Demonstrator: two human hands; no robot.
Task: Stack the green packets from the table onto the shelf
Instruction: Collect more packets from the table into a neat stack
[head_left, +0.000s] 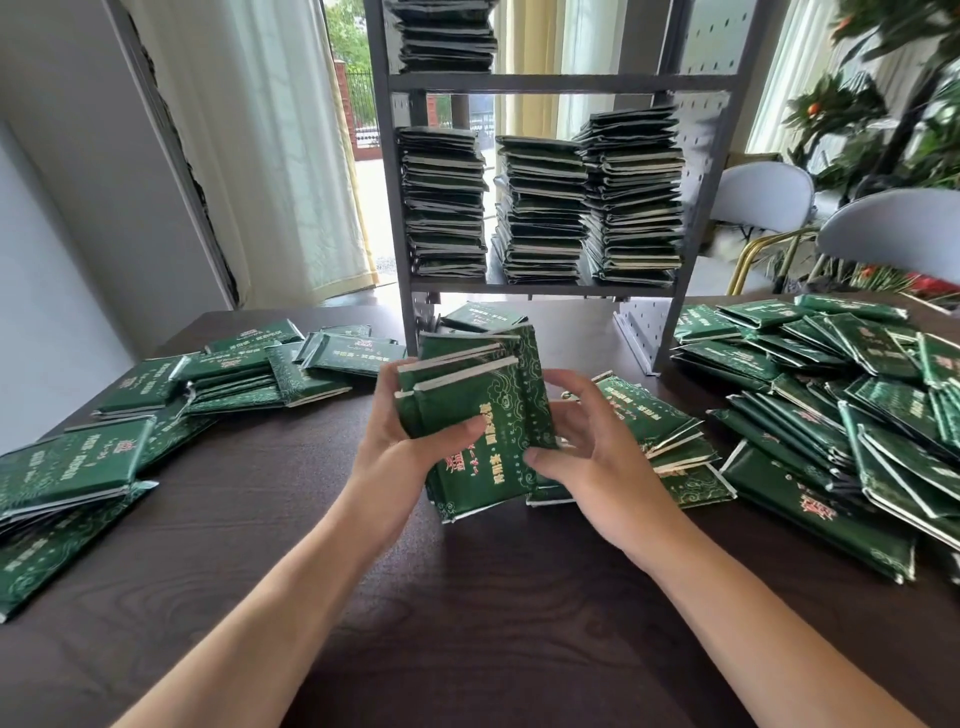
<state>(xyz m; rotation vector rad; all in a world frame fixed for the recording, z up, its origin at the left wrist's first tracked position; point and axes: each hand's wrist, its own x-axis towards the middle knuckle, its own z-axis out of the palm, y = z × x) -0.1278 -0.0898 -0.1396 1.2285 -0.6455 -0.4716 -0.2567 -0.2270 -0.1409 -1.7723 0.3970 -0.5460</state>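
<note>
On the dark wood-grain worktop (467, 597), head view: loose green packets lie in three spreads, a left spread (156, 395), a right heap (841, 395) and a small pile (654, 431) just beyond the right hand. Behind the worktop's middle stands a grey metal shelf (563, 83). Its lower level carries three tall packet stacks (540, 208) side by side; its upper level holds one more stack (447, 36) at the left. White chairs (893, 234) and leafy plants (883, 104) stand at the right, pale curtains (291, 156) and an open doorway at the left.

A bundle of packets (478, 410) is held upright at centre, its lower edge close to the worktop, directly in front of the shelf's base. The left hand (410, 431) grips the bundle's left side, thumb across the front. The right hand (587, 431) has its fingers curled at the bundle's right edge, thumb against the front face; the grip appears looser.

Packet fronts carry gold and red printed characters and cloud patterns; the writing is too small to read.
</note>
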